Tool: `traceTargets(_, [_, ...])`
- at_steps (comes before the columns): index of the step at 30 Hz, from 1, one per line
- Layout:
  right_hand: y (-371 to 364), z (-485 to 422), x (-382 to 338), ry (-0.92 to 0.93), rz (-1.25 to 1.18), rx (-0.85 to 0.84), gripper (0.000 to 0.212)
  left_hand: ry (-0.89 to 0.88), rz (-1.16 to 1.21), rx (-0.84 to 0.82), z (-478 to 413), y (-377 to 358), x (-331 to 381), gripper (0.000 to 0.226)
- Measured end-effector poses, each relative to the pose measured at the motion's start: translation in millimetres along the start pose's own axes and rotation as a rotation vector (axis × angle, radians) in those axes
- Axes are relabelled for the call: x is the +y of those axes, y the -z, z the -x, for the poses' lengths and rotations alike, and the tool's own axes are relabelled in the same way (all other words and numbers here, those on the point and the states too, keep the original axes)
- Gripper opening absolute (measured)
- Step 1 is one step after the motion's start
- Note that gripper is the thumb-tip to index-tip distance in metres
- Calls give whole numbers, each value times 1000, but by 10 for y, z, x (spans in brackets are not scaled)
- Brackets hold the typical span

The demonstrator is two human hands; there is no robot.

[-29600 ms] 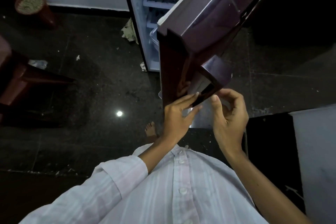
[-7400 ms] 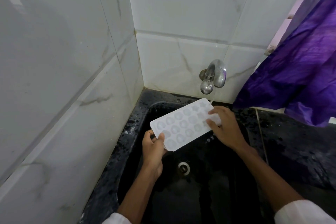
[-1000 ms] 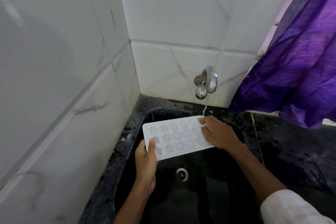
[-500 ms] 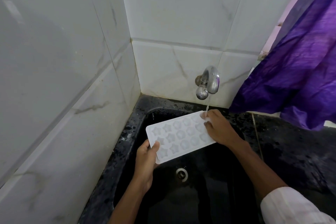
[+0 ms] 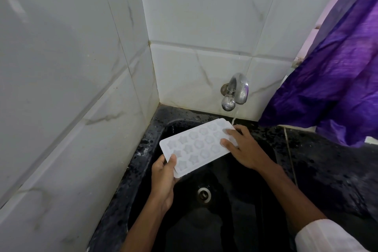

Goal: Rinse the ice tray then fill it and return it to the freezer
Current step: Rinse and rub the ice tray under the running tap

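A white ice tray (image 5: pixel 194 147) with star-shaped and round cells is held over the black sink (image 5: pixel 253 206), tilted with its far right end higher. My left hand (image 5: pixel 163 178) grips its near left corner, thumb on top. My right hand (image 5: pixel 243 147) holds the far right end, with fingers lying across the cells there. A thin stream of water falls from the chrome tap (image 5: pixel 235 92) onto the tray's far right corner beside my right fingers.
White marble-look tiled walls (image 5: pixel 81 88) close in the left and back sides of the sink. A purple cloth (image 5: pixel 335 80) hangs at the right over the wet black counter (image 5: pixel 331 170). The drain (image 5: pixel 204 194) sits below the tray.
The tray has tilted a little more, its right end rising toward the tap. My left thumb has slid along the near corner. Water keeps running.
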State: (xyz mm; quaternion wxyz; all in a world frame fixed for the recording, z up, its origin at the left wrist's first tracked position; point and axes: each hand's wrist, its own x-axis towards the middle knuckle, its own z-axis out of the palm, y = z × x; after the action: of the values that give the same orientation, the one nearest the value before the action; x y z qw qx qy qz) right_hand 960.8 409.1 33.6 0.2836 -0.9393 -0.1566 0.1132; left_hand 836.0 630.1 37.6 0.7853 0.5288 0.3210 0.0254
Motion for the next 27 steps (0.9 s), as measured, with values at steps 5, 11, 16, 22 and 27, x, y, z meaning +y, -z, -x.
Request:
traceTargets(5, [42, -1, 37, -28, 26, -33, 58, -39, -9, -9, 18, -3, 23, 19])
traceTargets(11, [105, -12, 66, 35, 122, 0, 56, -46, -13, -23, 66, -39, 9, 20])
traceTargets(16, [85, 27, 17, 5, 179, -39, 55, -44, 11, -18, 80, -30, 4, 19])
traceTargets(22, [113, 52, 31, 28, 195, -33, 57, -43, 31, -23, 106, -30, -11, 19])
traceTargets(27, [122, 22, 10, 33, 239, 3, 57, -27, 56, -37, 117, -38, -22, 19])
